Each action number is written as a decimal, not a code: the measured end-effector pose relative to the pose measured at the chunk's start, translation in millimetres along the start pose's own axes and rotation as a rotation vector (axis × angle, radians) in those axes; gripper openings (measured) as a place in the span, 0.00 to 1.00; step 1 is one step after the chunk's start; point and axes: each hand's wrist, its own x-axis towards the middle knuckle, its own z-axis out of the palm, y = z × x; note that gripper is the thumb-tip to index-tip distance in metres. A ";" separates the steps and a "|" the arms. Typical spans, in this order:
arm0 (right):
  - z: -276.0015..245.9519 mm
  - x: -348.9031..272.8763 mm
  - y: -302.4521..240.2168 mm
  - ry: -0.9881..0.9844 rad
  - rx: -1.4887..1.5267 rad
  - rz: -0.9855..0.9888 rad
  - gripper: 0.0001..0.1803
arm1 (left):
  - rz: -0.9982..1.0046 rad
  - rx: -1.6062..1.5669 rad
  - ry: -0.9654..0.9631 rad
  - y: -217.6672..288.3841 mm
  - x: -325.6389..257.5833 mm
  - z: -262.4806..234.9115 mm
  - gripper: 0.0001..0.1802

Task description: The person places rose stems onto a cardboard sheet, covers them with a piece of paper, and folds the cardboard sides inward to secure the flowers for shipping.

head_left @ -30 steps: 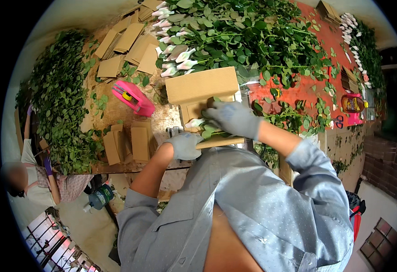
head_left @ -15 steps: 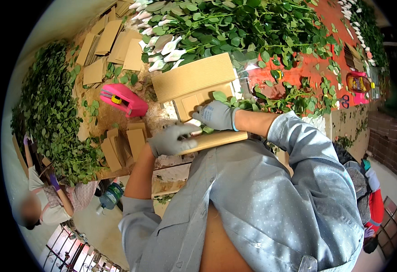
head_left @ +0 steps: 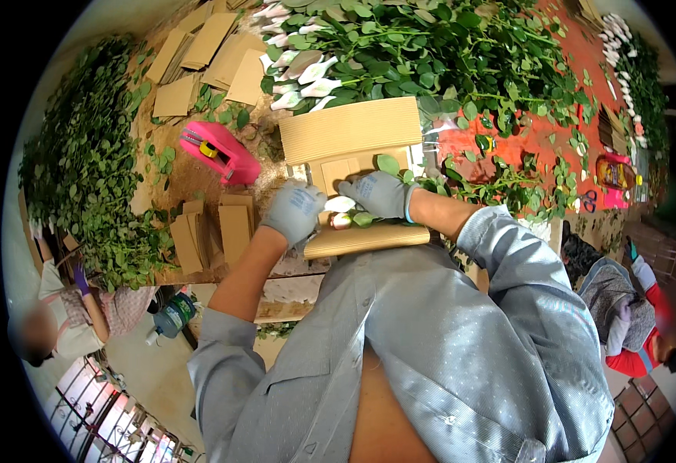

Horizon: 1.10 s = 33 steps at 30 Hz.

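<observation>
Between my gloved hands lies a sheet of corrugated cardboard (head_left: 349, 131), its far flap raised and its near edge (head_left: 365, 242) against my shirt. On it rest a white-sleeved rose bud (head_left: 339, 204) and a pinkish rose head (head_left: 341, 221) with green leaves. My left hand (head_left: 295, 212), in a grey glove, is closed beside the rose heads; its fingertips are hidden. My right hand (head_left: 378, 194), also grey-gloved, curls over the stems and leaves just right of the heads. What it grips is hidden. A smaller cardboard piece (head_left: 339, 171) lies just beyond the hands.
A pink stapler-like tool (head_left: 221, 153) with a yellow tape measure lies left. Cardboard pieces stand upright (head_left: 235, 228) near the edge and lie piled (head_left: 211, 40) farther back. Sleeved roses (head_left: 319, 73) cover the far table; leafy stems (head_left: 76, 162) fill the left. People work at both sides.
My left hand has turned and moved up beside the rose heads, leaving the cardboard's near edge. The white-sleeved bud and pinkish rose show now. My right hand stays over the stems.
</observation>
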 end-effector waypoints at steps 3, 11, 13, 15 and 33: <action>3.6 1.4 -1.1 -0.008 -0.030 0.019 0.24 | -0.166 0.056 -0.175 -26.3 -27.2 6.7 0.08; 3.4 0.3 -15.8 -0.051 -0.190 -0.063 0.22 | -0.377 -0.195 -0.684 -9.6 -127.1 -25.5 0.25; 17.0 -1.6 -8.9 0.038 -0.204 -0.109 0.22 | -0.361 -0.554 -0.332 -0.7 -121.8 -49.3 0.32; 10.8 1.4 -11.2 0.013 -0.174 -0.127 0.22 | -0.119 -0.836 -0.049 11.7 -100.6 -62.1 0.38; 13.4 -4.5 -12.2 0.112 -0.175 -0.092 0.13 | 0.074 -0.622 -0.388 44.9 -12.1 -20.7 0.50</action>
